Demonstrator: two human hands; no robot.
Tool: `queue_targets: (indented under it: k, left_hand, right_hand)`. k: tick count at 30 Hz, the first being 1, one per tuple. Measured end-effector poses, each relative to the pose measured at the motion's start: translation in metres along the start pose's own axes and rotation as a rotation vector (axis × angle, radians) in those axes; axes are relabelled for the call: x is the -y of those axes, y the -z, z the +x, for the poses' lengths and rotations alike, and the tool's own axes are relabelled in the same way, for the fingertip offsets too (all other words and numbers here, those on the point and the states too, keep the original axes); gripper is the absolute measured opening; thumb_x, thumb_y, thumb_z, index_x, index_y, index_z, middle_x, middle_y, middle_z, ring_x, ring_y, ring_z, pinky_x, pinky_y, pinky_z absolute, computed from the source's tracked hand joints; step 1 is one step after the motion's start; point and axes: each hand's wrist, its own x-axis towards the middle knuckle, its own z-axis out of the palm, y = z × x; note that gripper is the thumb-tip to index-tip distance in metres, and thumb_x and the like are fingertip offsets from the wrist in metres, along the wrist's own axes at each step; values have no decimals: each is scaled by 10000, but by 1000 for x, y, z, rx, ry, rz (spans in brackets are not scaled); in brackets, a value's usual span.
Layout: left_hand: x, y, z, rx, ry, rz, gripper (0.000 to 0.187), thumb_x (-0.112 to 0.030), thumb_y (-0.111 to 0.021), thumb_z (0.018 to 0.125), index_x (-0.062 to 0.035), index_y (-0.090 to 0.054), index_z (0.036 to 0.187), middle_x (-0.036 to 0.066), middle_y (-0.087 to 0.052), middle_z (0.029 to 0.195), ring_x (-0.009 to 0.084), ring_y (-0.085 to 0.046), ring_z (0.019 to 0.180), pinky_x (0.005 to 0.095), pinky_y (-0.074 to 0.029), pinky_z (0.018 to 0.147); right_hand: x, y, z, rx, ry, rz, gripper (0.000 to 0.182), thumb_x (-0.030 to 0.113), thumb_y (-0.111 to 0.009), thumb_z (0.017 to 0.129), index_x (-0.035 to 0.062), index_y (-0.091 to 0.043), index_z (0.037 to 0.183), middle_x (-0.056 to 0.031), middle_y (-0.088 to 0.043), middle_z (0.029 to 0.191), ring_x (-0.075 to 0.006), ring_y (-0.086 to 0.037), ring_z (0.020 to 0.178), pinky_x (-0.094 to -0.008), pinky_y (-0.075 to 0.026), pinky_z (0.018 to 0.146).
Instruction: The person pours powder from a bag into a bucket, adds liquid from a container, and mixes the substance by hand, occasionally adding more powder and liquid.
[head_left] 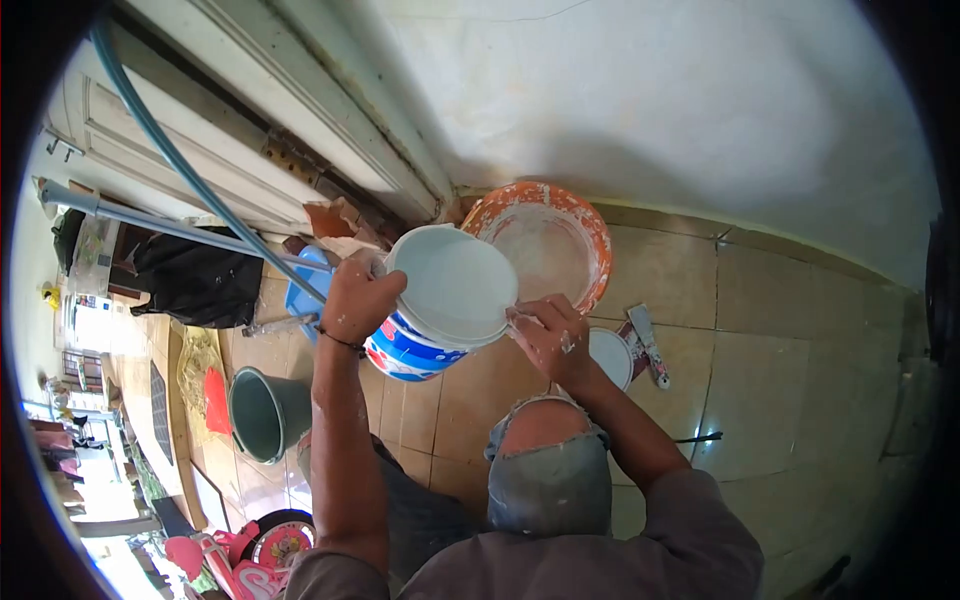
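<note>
Between my hands is a white paint bucket [415, 347] with a blue, red and white label, its pale round mouth facing up toward me. My left hand [360, 297] is closed on the rim at the left, thumb over the edge. At the rim's right side, my right hand [553, 337] pinches the edge, its fingers smeared with white. Just beyond the bucket stands an orange basin [603, 243], its rim and inside coated with white residue. A white round lid [610, 357] lies on the tiles by my right forearm, with a white-smeared scraper [645, 340] beside it.
A grey-green bucket [262, 415] and a light-blue basin [303, 295] stand to the left. A blue hose [170, 130] and a pale pole [180, 215] cross near my left hand. The white wall [680, 100] and door frame [340, 90] border the floor. A pink bicycle [240, 560] is at lower left.
</note>
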Motion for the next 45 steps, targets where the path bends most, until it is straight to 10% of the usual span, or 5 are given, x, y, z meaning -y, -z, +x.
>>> queue_targets:
  k: [12, 27, 33, 39, 45]
  left_hand:
    - [-17, 8, 3, 49, 167, -134, 163, -114, -611, 667, 25, -525, 671, 63, -523, 559, 111, -495, 481, 258, -394, 442]
    - [9, 33, -19, 4, 340, -386, 129, -108, -615, 696, -55, -499, 687, 10, -464, 576, 93, -427, 443, 233, -334, 418]
    - [-7, 34, -16, 12, 313, -424, 128, -113, -624, 699, -44, -517, 715, 14, -481, 574, 89, -432, 424, 216, -333, 395]
    - [-9, 32, -8, -1, 330, -402, 123, -108, -622, 701, -33, -529, 732, 28, -513, 585, 90, -456, 437, 209, -336, 391]
    - [-10, 26, -3, -39, 329, -413, 129, -110, -622, 697, -24, -534, 738, 37, -511, 572, 98, -446, 419, 213, -319, 373]
  right_hand:
    - [-9, 24, -54, -3, -300, 52, 248, 130, -740, 690, 31, -662, 905, -104, -648, 882, -275, -612, 780, -371, -502, 687]
    - [-90, -24, 58, 617, -576, 448, 544, 181, -557, 799, 81, -450, 1322, -190, -487, 1215, -346, -516, 1071, -411, -406, 936]
    - [-93, -41, 150, 963, -249, 303, 469, 220, -462, 826, 95, -521, 1275, -204, -498, 1281, -340, -503, 1158, -394, -403, 965]
    - [-83, -27, 151, 1055, -246, 235, 303, 109, -476, 786, 1, -635, 1021, -199, -623, 1064, -336, -580, 1004, -383, -445, 876]
    - [-52, 22, 143, 1200, -443, 180, 378, 140, -497, 778, 40, -616, 1123, -191, -621, 1075, -321, -584, 993, -379, -460, 836]
